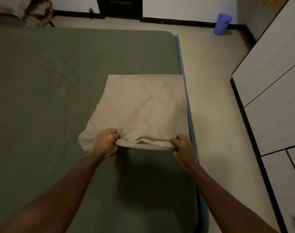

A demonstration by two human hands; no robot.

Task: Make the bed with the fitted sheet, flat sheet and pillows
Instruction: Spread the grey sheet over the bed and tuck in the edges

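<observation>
Both the left grip (106, 142) and right grip (183, 147) clench the folded flat sheet (140, 106). A lopsided pull could spill it off the bed (59, 81).

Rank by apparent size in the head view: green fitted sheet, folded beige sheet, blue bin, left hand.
1. green fitted sheet
2. folded beige sheet
3. left hand
4. blue bin; it stands farther from the camera, so its order against the hand is unsure.
</observation>
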